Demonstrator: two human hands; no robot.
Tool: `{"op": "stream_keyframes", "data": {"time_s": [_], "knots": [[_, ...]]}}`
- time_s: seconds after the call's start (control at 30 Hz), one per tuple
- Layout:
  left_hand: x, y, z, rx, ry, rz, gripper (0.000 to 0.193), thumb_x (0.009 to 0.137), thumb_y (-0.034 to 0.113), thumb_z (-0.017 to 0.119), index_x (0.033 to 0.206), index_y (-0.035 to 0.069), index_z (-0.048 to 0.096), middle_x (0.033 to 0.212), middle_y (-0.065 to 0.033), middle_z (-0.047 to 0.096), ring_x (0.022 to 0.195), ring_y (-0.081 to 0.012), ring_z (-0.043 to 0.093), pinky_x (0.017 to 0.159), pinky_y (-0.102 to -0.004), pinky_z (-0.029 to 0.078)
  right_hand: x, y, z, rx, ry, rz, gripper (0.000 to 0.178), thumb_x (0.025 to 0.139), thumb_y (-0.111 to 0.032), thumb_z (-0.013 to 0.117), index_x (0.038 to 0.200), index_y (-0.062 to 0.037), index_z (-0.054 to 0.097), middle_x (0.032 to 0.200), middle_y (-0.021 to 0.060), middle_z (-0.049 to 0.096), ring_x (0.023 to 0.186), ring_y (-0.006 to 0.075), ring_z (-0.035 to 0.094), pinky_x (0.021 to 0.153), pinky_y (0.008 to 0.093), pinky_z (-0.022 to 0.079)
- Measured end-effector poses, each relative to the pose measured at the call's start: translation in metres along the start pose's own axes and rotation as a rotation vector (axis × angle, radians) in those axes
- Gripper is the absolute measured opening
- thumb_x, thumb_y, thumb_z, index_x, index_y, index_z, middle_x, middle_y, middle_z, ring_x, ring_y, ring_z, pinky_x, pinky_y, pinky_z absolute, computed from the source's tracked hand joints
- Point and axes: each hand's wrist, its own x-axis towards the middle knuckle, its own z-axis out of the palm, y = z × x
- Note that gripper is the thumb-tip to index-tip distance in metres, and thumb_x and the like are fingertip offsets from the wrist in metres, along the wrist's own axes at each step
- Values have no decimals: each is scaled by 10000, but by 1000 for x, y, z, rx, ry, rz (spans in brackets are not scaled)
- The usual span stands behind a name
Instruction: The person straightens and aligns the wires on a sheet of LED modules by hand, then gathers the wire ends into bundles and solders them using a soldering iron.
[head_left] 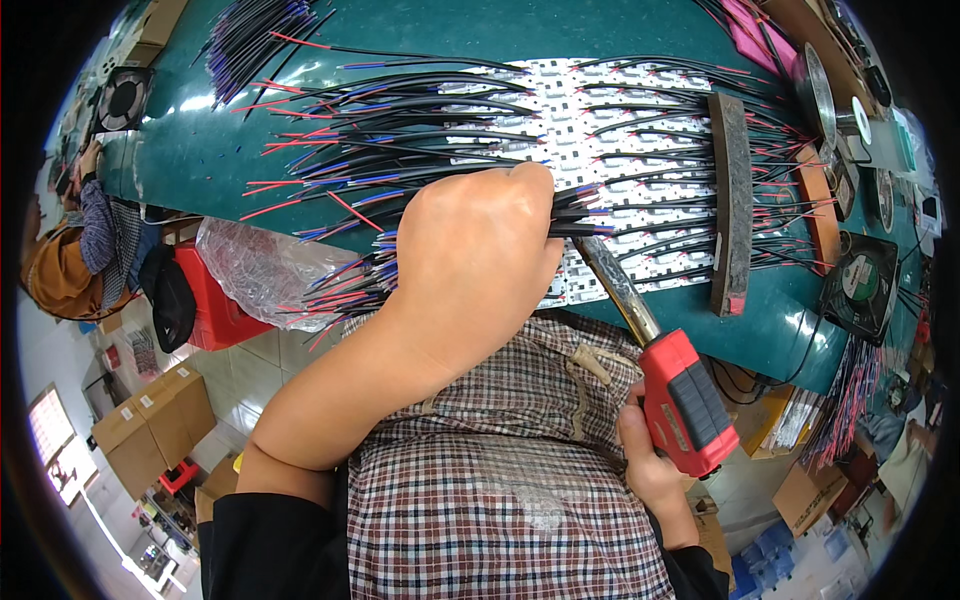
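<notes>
My left hand (480, 245) is closed round a bundle of black cables (570, 215) with red and blue wire ends, held over a sheet of white circuit boards (562, 120). My right hand (652, 468), lower right, grips a red and black soldering gun (685, 405). Its metal barrel slants up to the left, with the tip close to the cable ends by my left hand; whether they touch, I cannot tell. Rows of black cables (450, 107) stick out from both sides of the sheet. A dark bar (732, 205) lies across those on the right.
The green table (400, 40) bears another cable bundle (258, 45) at the far left and a fan (862, 285) at the right. Clear plastic film (270, 260) hangs by the near left edge. Another person (85, 245) sits at the left. Cardboard boxes (155, 425) stand on the floor.
</notes>
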Motion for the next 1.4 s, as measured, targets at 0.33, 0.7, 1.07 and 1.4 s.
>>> {"op": "stream_keyframes", "data": {"time_s": [0.33, 0.7, 1.07, 1.4], "knots": [[-1, -1, 3, 3, 19, 19, 229, 683, 76, 787, 828, -2, 629, 697, -165, 647, 668, -355, 658, 619, -435, 517, -6, 3, -5, -80, -13, -9, 229, 827, -62, 760, 1029, 10, 679, 884, 129, 663, 763, 275, 668, 692, 356, 530], [2, -3, -4, -111, -10, -30, 216, 758, 97, 747, 906, -12, 636, 721, -166, 662, 697, -350, 675, 648, -415, 524, -4, 3, -4, -36, -16, -169, 59, 970, -19, 578, 982, -1, 522, 795, 71, 536, 579, 110, 497, 515, 261, 424], [3, -7, -19, -54, 213, 78, 219, 773, 35, 718, 970, 18, 624, 809, -140, 628, 743, -376, 646, 673, -477, 508, -9, 3, -7, 9, -48, -158, 56, 963, 0, 554, 951, -8, 499, 801, 79, 500, 555, 104, 442, 502, 260, 411], [-14, 9, -8, -149, 72, -74, 127, 804, 34, 759, 862, 30, 646, 674, -111, 626, 593, -256, 629, 556, -355, 468, -29, 12, -17, -7, 5, 37, 215, 821, -59, 748, 1013, 3, 672, 874, 120, 661, 768, 255, 655, 719, 357, 531]]}}
